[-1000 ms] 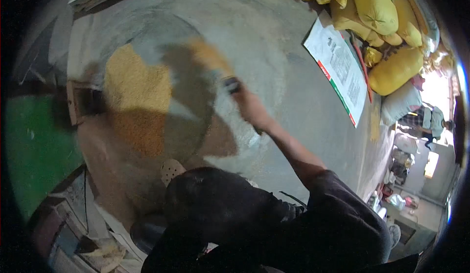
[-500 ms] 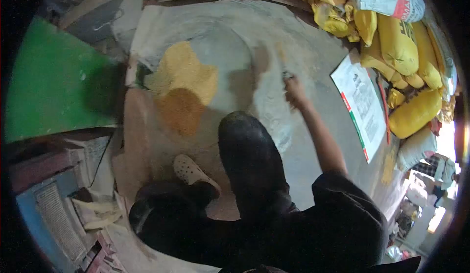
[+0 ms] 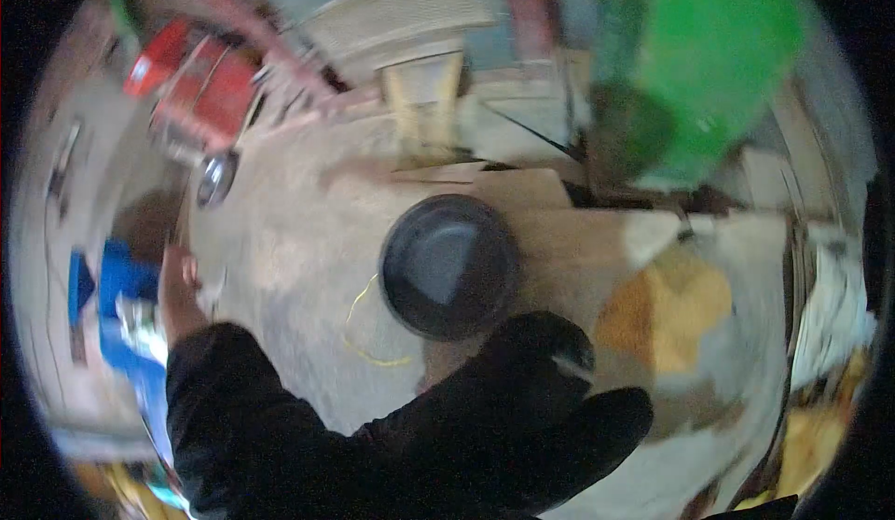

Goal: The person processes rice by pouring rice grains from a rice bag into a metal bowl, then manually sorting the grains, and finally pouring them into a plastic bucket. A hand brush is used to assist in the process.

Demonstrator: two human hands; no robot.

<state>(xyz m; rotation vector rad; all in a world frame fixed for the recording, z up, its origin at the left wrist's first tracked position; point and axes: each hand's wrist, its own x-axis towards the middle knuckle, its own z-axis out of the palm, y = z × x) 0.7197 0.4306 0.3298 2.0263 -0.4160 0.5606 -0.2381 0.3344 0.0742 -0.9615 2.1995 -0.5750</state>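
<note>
My left hand (image 3: 180,282) reaches out at the far left, smeared by motion. Its fingers are too blurred to read. Close beside it is a blue object (image 3: 130,277) with something whitish on it. On the floor in front of my knees stands a round black tub (image 3: 447,263). A yellow cord (image 3: 352,319) curves along the ground by the tub. To the right lies a spread pile of yellow and orange-brown grain-like material (image 3: 667,310). My right hand is out of view.
A green panel (image 3: 713,72) stands at the upper right. At the upper left are a red box-like object (image 3: 210,91) and a small shiny metal item (image 3: 216,180). A pale chair-like frame (image 3: 424,100) stands at the back, and white sacking (image 3: 830,310) at the right edge.
My view has swung left, so the pile now sits to the right. The black tub and my left hand have come into sight; my right hand and the yellow sacks beside it have left view.
</note>
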